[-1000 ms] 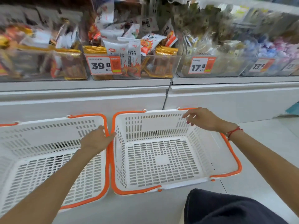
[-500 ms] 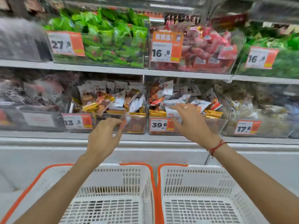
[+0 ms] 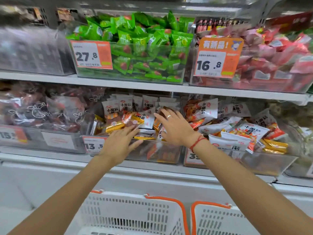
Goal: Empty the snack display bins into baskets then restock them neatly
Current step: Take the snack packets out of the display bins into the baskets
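A clear display bin (image 3: 162,155) with a 13.5 price tag stands on the lower shelf, heaped with white, orange and gold snack packets (image 3: 127,114). My left hand (image 3: 119,143) reaches over the bin's front edge, fingers straight and touching the packets. My right hand (image 3: 174,126), with a ring and a red wrist string, is spread flat over the packets at the bin's right side. Neither hand grips anything. Two white baskets with orange rims, the left one (image 3: 132,211) and the right one (image 3: 218,217), stand on the floor below.
To the right stands another clear bin (image 3: 254,160) of white and red packets. On the left sits a bin of dark packets (image 3: 42,114). The upper shelf (image 3: 152,85) carries bins of green packets (image 3: 144,53) and pink-red packets (image 3: 274,61).
Both hands left the baskets and rose to the lower shelf. They now reach further into the 13.5 bin, onto its packets. The view tilted up and moved closer.
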Available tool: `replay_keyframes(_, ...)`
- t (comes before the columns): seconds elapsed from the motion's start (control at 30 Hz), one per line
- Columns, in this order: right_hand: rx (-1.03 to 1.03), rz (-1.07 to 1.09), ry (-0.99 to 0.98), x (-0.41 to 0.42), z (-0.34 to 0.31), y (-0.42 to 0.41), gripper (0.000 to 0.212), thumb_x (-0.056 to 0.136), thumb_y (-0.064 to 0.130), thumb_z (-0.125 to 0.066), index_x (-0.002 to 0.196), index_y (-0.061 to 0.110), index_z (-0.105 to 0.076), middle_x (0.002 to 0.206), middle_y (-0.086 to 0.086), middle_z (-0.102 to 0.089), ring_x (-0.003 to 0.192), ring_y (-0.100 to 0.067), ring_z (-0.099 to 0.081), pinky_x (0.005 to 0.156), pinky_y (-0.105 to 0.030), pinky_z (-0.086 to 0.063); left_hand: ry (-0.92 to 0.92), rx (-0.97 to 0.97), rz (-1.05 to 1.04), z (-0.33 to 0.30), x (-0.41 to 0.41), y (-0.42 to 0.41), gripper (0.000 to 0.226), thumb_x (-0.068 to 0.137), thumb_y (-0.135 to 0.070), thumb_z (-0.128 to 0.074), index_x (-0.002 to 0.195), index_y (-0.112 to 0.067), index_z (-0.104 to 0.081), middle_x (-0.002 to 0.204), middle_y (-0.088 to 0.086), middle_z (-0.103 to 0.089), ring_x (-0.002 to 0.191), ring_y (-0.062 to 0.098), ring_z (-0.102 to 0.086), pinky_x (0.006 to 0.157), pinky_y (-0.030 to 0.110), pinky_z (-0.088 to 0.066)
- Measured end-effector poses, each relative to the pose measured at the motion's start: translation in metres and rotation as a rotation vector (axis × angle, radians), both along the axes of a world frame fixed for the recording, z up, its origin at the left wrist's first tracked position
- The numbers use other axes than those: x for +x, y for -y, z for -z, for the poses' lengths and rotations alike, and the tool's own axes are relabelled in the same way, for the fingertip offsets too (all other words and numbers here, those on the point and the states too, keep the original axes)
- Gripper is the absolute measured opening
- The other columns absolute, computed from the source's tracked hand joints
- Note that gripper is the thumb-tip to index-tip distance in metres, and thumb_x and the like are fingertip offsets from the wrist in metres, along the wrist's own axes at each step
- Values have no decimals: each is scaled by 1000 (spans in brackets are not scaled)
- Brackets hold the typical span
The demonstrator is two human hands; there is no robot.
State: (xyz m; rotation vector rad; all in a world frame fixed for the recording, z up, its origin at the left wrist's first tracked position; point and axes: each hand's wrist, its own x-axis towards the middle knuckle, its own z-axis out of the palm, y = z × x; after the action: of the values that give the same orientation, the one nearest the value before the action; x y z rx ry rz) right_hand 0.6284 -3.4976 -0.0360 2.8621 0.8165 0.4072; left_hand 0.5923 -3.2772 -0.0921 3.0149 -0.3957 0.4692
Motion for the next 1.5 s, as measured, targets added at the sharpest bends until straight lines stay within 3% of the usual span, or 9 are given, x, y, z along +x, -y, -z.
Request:
replay_keyframes(0.23,-183,149,-245,35,-11,-21,91,87,58,-58,155,25,-7,162,-11,-6,147,-32,-12,117,-49,-14,172,-245,37,-29,9,-16,69,89,-76,-26,121,-28,-65,121,-8,-66,111,16,-59,85,38,-52)
replay_keyframes(0.4,-205,117,-140,47,-11,-37,104,80,44,-72,155,31,-1,161,-10,-12,146,-32,-18,117,-45,-20,-196,-136,-80,-41,63,-19,80,85,-72,-47,145,-21,-39,139,6,-54,124,27,-52,100,40,-44)
replay_keyframes(0.5,-197,66,-96,55,-11,-43,91,85,25,-65,153,39,-6,147,-8,-42,127,-31,-48,97,-40,-45,-285,-64,-86,-54,88,-14,73,86,-67,-54,143,-24,-42,136,6,-55,122,30,-52,99,41,-44)
replay_keyframes(0.67,-128,4,24,52,-11,-42,64,87,18,-55,143,45,-39,130,-2,-59,116,-27,-54,81,-35,-48,-67,-4,-53,-49,76,-11,42,93,-52,-55,129,-31,-60,120,2,-67,111,30,-60,86,39,-47)
replay_keyframes(0.9,111,115,132,10,-22,-18,51,93,15,-52,137,42,-48,129,1,-54,111,-30,-42,61,-33,-37,276,-788,229,-55,24,-40,32,87,-38,-69,116,-24,-70,113,-13,-68,96,-3,-63,83,27,-56)
replay_keyframes(1.03,464,21,228,-47,-33,-11,43,91,23,-63,131,37,-55,114,2,-60,95,-30,-44,71,-47,-48,458,-1049,340,-70,-39,-50,30,88,-25,-71,117,-19,-68,114,-14,-64,99,-13,-57,78,13,-52)
replay_keyframes(1.27,398,-164,-315,-153,4,-14,44,89,66,-44,116,37,-63,100,19,-66,85,2,-57,72,-26,-48,255,-527,310,-13,-128,-106,40,79,-63,-63,105,-33,-69,109,-20,-69,86,-3,-63,69,24,-54)
replay_keyframes(1.37,259,-99,-685,-159,69,-32,32,87,65,-51,102,39,-62,94,11,-64,84,-9,-60,75,-41,-50,0,-323,167,27,-139,-104,47,75,-67,-61,108,-34,-69,114,-18,-68,84,10,-66,62,11,-38)
replay_keyframes(1.5,34,79,-844,-157,128,-60,55,93,57,-49,141,31,-44,142,-2,-49,126,-24,-48,104,-37,-40,-170,-199,82,52,-128,-90,58,82,-63,-60,133,-36,-55,135,-15,-57,113,16,-60,84,31,-46)
